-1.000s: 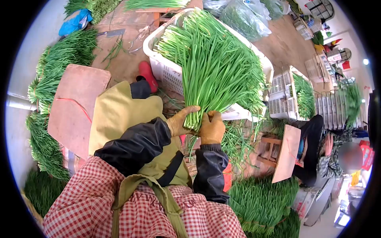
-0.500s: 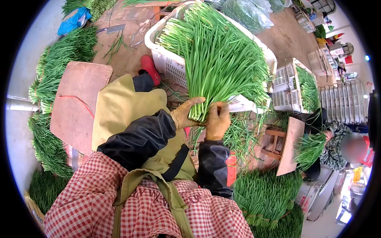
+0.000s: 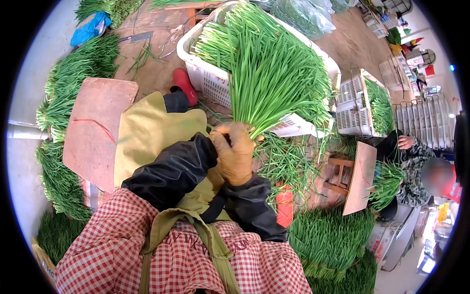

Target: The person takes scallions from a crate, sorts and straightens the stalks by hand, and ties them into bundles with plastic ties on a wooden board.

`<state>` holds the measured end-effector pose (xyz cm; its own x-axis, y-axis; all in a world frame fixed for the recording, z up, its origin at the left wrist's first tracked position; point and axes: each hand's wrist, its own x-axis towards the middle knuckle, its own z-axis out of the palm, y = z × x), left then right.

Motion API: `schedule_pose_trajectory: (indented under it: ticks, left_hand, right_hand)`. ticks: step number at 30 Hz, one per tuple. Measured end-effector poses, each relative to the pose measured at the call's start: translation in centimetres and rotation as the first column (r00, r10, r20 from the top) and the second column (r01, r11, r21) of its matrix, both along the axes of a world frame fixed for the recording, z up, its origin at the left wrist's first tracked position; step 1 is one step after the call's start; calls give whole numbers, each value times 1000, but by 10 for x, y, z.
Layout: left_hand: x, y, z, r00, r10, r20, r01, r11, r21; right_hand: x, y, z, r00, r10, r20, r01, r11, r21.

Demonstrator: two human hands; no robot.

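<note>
A bunch of garlic chives (image 3: 267,90) fans out over the basket's near edge, its stem ends toward me. My left hand (image 3: 252,132), in a tan glove, is closed round those ends and mostly hidden behind my right hand. My right hand (image 3: 236,153), gloved the same way, crosses in front with its fingers curled in; whatever they hold is out of sight. Beyond them stands a white plastic basket (image 3: 208,81) heaped with more garlic chives. Faint green streaks blur over the khaki apron (image 3: 161,127) on my left leg.
Tied chive bundles (image 3: 81,73) line the left wall beside a wooden board (image 3: 95,127). A knife (image 3: 139,36) lies on the floor. Loose leaves (image 3: 289,159) litter the ground. More bundles (image 3: 328,245) stand lower right. A co-worker (image 3: 416,169) sits at right near a second basket (image 3: 350,108).
My right hand has moved left across the stem ends and now covers most of my left hand. The co-worker's one hand has moved away from the chives.
</note>
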<state>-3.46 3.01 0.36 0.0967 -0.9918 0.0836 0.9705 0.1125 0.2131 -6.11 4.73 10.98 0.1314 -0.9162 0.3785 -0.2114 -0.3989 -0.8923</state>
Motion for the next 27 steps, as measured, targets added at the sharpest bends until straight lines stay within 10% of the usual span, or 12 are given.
schedule_pose_trajectory:
  ticks: [1, 3, 5, 6, 8, 11, 14, 18, 21, 25, 27]
  left_hand:
    - [18, -20, -5, 866, -54, 497, 186, 958, -220]
    - [34, -33, -9, 505, 38, 862, 437, 851, -293]
    - [45, -33, 11, 573, -820, 5, 759, 533, 373]
    - [46, -34, 15, 574, -819, 14, 759, 538, 367]
    - [42, -30, 21, 601, -799, 1, 744, 560, 365]
    - [35, -28, 24, 646, -763, 18, 689, 593, 416]
    - [35, -28, 19, 682, -731, 35, 659, 634, 406]
    - [44, -27, 22, 700, -699, 143, 525, 641, 560]
    - [45, -30, 47, 662, -469, 584, 220, 867, 448]
    - [35, -41, 44, 293, -384, 876, 328, 901, 285]
    - [31, -39, 49, 400, -408, 821, 351, 895, 274]
  right_hand:
    - [-7, -1, 23, 999, 33, 26, -33, 999, 22]
    - [-50, -6, 36, 977, -211, 37, 205, 970, 133]
    - [-107, -16, 47, 771, -280, 572, 187, 958, 218]
    - [-141, -25, 27, 580, -247, 776, 112, 968, 224]
    - [-163, -25, -7, 602, -622, 501, 209, 728, 653]
    - [-150, -20, -79, 832, -416, 367, -112, 522, 845]
    - [-109, -29, -103, 560, -185, 808, -597, 585, 548]
    - [-70, -44, -75, 535, -331, 777, -457, 660, 596]
    - [-68, -50, -87, 611, -340, 715, -328, 714, 619]
    - [-65, -50, -69, 702, -328, 633, -116, 824, 555]
    - [-63, -47, -40, 667, -311, 677, -85, 870, 485]
